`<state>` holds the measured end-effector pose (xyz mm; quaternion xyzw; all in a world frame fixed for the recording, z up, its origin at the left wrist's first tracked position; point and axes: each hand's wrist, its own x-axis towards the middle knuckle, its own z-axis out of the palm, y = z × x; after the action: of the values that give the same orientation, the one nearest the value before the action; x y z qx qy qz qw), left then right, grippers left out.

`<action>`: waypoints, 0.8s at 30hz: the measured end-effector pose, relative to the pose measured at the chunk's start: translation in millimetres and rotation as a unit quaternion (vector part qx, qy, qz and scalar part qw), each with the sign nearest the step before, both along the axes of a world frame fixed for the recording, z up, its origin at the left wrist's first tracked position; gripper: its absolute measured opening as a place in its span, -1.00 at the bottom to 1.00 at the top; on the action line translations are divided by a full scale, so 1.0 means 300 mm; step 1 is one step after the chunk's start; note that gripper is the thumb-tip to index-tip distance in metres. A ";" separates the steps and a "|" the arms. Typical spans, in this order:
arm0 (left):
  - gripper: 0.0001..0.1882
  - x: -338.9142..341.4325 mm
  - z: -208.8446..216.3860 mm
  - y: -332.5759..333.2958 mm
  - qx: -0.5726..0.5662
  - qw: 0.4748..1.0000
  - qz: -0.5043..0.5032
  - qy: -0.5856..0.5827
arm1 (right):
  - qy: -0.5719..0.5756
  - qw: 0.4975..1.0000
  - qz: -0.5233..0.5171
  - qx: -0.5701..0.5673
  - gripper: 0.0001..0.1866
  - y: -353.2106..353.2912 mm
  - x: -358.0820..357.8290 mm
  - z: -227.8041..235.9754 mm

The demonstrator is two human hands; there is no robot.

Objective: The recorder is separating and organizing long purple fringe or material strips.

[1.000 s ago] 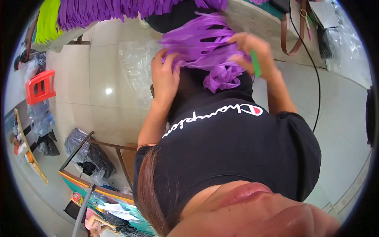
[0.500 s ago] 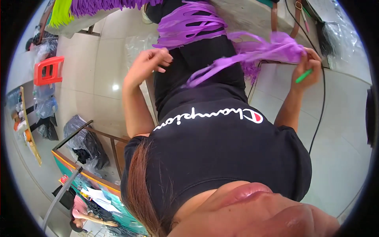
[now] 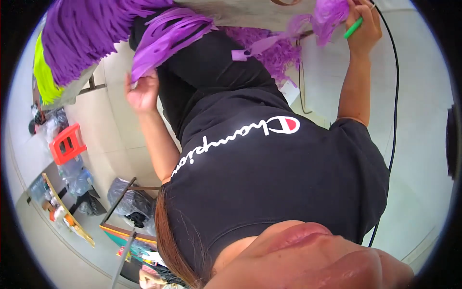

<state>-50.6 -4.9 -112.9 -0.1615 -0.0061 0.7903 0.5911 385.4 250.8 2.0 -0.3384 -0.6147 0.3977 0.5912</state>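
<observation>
A bundle of flat purple fabric strips (image 3: 175, 33) lies across my black-trousered thigh. At its lower left end my left hand (image 3: 143, 92) has its fingers closed on the strip ends. My right hand (image 3: 365, 29) is raised at the upper right, gripping a loose, crumpled tangle of purple strips (image 3: 331, 20). Held in the same hand is a slim green stick-like tool (image 3: 353, 28); its tip is hidden, so its kind cannot be told. One loose strip (image 3: 255, 47) trails from the tangle toward my lap.
Purple fringe (image 3: 89, 36) and lime-green fringe (image 3: 45, 77) hang at the upper left. More purple strips (image 3: 279, 58) are heaped beyond my lap. A black cable (image 3: 395, 96) runs down the right. A red plastic stool (image 3: 67, 144) and plastic bags stand on the left.
My left hand has moved left and down onto the strip ends. My right hand has risen, carrying the tangle and green tool. The view has turned, bringing more hanging fringe into sight.
</observation>
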 end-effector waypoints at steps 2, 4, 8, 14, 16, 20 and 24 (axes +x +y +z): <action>-0.57 0.054 0.103 -0.003 -0.025 0.999 -0.006 0.033 | -0.046 0.999 -0.013 0.020 -0.72 0.006 -0.006 -0.025; -0.56 0.083 0.116 0.017 -0.047 0.997 -0.017 0.062 | -0.353 0.892 -0.098 0.266 -0.78 0.005 0.027 -0.036; -0.51 0.118 0.210 0.053 -0.051 0.955 -0.002 0.292 | -0.452 0.866 0.068 0.201 -0.77 -0.063 -0.002 -0.062; -0.45 0.286 0.403 0.040 0.000 0.907 -0.073 0.415 | -0.286 0.913 0.292 0.003 -0.74 -0.194 -0.155 -0.089; -0.48 0.383 0.486 0.053 0.153 0.892 -0.131 0.405 | -0.149 0.932 0.329 0.011 -0.73 -0.221 -0.267 -0.081; -0.53 0.485 0.566 0.039 -0.118 0.777 -0.080 0.613 | 0.089 0.932 0.346 0.067 -0.59 -0.249 -0.429 -0.046; -0.67 0.423 0.520 0.052 -0.258 0.568 -0.012 0.782 | 0.005 0.927 0.364 -0.094 -0.75 -0.285 -0.501 0.047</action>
<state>76.3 10.9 43.1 0.3737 0.6642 0.5694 0.3082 235.1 165.2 16.0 -0.1436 -0.6525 0.6433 0.3738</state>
